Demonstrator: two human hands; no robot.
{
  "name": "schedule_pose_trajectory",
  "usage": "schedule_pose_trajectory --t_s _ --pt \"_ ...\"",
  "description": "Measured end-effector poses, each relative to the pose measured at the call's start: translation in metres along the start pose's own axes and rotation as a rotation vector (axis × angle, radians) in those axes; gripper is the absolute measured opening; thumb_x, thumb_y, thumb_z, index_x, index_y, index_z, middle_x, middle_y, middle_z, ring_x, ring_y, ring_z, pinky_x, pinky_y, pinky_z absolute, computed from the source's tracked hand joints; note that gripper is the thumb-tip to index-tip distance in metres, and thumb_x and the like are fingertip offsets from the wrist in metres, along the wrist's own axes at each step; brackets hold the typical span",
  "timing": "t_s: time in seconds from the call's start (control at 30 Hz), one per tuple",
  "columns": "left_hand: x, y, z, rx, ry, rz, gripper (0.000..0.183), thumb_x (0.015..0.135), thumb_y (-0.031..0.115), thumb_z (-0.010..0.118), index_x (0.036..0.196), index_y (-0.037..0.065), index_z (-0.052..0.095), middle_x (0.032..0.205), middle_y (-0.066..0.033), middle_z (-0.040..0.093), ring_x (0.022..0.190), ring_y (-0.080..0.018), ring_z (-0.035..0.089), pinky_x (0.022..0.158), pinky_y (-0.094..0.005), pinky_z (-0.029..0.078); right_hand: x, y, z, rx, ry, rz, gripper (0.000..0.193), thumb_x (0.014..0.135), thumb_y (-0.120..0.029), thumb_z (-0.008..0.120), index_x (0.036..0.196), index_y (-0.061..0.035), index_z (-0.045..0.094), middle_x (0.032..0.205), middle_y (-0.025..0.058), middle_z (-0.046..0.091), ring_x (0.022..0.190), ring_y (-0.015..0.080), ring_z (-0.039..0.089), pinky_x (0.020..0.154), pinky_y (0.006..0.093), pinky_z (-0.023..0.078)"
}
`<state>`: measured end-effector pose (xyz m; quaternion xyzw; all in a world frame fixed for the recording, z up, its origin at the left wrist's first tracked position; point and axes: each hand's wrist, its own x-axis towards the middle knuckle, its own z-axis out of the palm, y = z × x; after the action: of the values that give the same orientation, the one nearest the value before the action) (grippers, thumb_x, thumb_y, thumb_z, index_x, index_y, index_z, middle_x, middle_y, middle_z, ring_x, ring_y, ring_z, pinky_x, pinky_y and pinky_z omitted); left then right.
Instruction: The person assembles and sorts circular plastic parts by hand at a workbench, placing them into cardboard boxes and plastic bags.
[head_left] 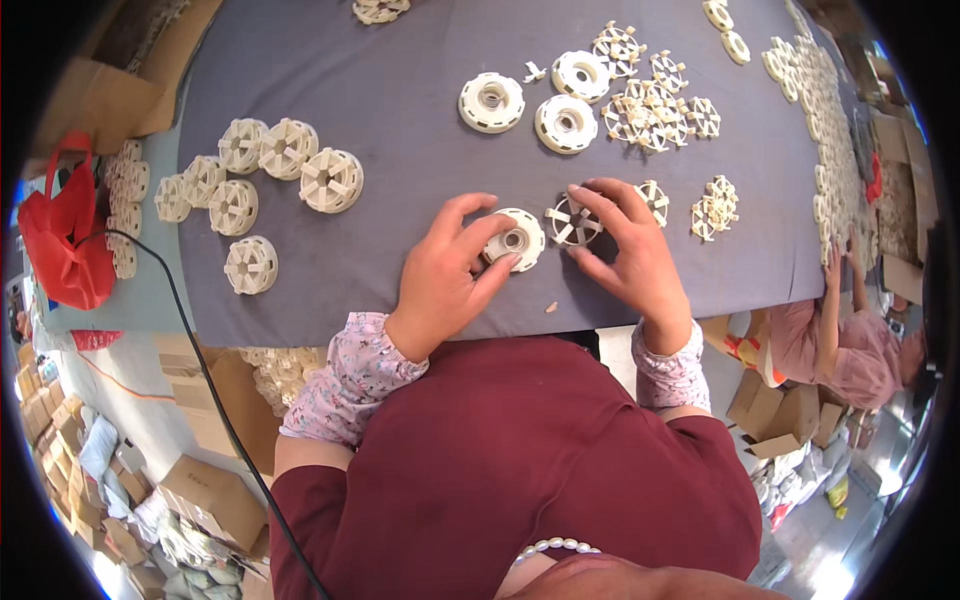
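My left hand (438, 278) grips a round cream plastic housing (530, 238) by its side, thumb below and fingers above. A coiled metal spring shows in the centre of that housing. Just to its right, my right hand (637, 252) pinches a spoked cream plastic wheel (571, 224) between thumb and fingers. A small gap separates the two pieces. Partly behind my right hand lies another spoked wheel (655, 200). Farther off stand three round housings, among them one with a spring (491, 102), beside a heap of spoked wheels (648, 112).
Several spoke-topped round assemblies (331, 181) stand on the grey cloth (400, 130) at the left. A small spoked pile (714, 208) lies to the right. Rows of cream rings (800, 80) line the right edge. A red bag (70, 240) and black cable (190, 330) are left; a person (840, 340) is right.
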<state>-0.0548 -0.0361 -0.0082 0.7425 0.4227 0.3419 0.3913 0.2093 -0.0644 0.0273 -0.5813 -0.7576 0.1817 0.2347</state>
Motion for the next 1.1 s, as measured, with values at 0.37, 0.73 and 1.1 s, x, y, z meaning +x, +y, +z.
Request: schedule_pose_trajectory --t_s 0.37,0.73,1.1 --pt "-0.001 0.001 -0.006 0.014 -0.044 0.028 0.055 0.081 0.018 0.091 0.133 0.012 0.073 0.137 -0.0055 0.066 0.071 -0.0125 0.062 0.067 -0.0282 0.056 0.002 -0.002 -0.004 0.169 0.018 0.163 0.063 0.077 -0.008 0.087 0.138 -0.0045 0.069 0.129 0.011 0.069 0.103 0.0244 0.07 0.088 0.0356 0.057" --pt "0.001 -0.006 0.0 0.013 -0.056 0.018 0.037 0.087 0.012 0.084 0.124 0.017 0.079 0.136 -0.0049 0.068 0.07 -0.0115 0.066 0.066 -0.0283 0.056 0.007 0.002 0.009 0.154 0.014 0.105 0.064 0.077 -0.008 0.087 0.138 -0.0036 0.069 0.128 0.0105 0.069 0.102 0.0234 0.069 0.091 0.0347 0.056" --pt "-0.008 -0.004 -0.014 -0.39 -0.05 -0.175 0.059 0.093 0.017 0.084 0.146 0.003 0.062 0.14 -0.0154 0.062 0.079 -0.0129 0.066 0.07 -0.0275 0.056 0.022 -0.017 -0.002 0.343 -0.145 -0.115 0.064 0.08 -0.013 0.09 0.141 -0.0055 0.069 0.134 0.0133 0.069 0.114 0.0289 0.071 0.096 0.0395 0.058"
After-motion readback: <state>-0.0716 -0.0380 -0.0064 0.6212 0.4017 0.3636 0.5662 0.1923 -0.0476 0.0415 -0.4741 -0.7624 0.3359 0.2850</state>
